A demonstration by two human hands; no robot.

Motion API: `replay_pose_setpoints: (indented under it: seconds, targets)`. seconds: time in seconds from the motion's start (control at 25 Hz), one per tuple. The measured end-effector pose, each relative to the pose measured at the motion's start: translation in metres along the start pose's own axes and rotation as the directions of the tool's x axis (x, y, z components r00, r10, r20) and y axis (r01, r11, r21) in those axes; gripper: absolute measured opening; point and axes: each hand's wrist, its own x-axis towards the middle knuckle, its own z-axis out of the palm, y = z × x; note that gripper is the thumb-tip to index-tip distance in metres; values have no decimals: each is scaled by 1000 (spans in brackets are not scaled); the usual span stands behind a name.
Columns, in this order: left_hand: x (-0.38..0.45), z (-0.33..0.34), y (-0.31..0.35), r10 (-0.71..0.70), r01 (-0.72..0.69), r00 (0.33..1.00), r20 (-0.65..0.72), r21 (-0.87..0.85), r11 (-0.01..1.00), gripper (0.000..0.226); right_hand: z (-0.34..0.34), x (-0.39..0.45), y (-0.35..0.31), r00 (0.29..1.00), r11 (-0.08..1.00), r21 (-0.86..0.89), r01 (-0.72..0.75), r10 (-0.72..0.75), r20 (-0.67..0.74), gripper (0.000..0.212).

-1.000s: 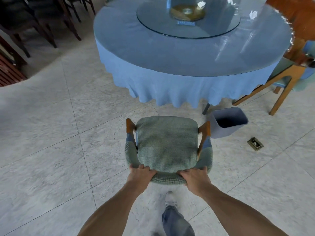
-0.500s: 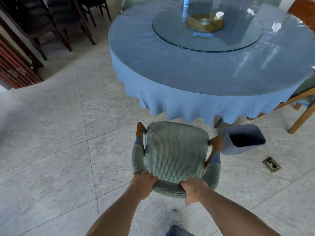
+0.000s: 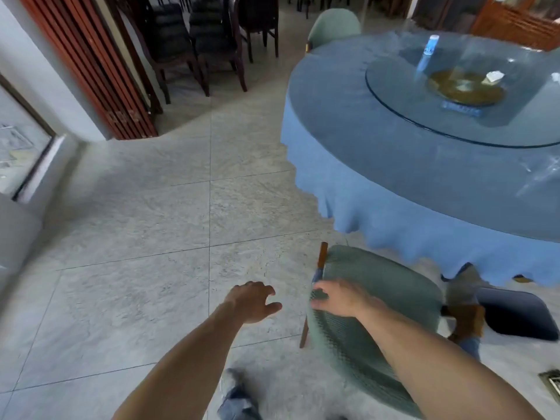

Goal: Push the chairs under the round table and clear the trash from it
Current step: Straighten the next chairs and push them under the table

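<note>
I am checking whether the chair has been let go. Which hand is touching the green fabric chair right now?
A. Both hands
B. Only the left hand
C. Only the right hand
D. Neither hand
C: the right hand rests on the back edge of the green fabric chair with wooden arms, while the left hand hangs over the bare grey tiled floor, apart from the chair.

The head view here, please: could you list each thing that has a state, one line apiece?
Green chair: upright, seat front at the tablecloth hem, not fully tucked under.
Left hand: off the chair, fingers loosely spread, holding nothing.
Right hand: resting on the chair's backrest; grip blurred.
Round table: still carries trash.
Crumpled paper: lying on the glass turntable.
Bottle: standing upright on the turntable.
Bin: open-topped, beside the chair.
</note>
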Motion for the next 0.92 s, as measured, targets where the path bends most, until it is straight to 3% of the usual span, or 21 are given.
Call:
replay_pose_setpoints:
  seconds: [0.2, 0.44, 0.92]
  targets:
    - [-4, -62, -144, -115, 108, 986, -122, -64, 992, 64, -54, 75, -115, 992, 997, -63, 45, -52, -111, 61]
    - [-8, -119, -257, -157, 129, 963, -218, -133, 983, 66, -117, 135, -219, 974, 986, -132, 106, -130, -185, 57]
    - [81, -231, -394, -236, 192, 924, -302, -169, 967, 67, -236, 291, -290, 941, 970, -182, 161, -206, -269, 52]
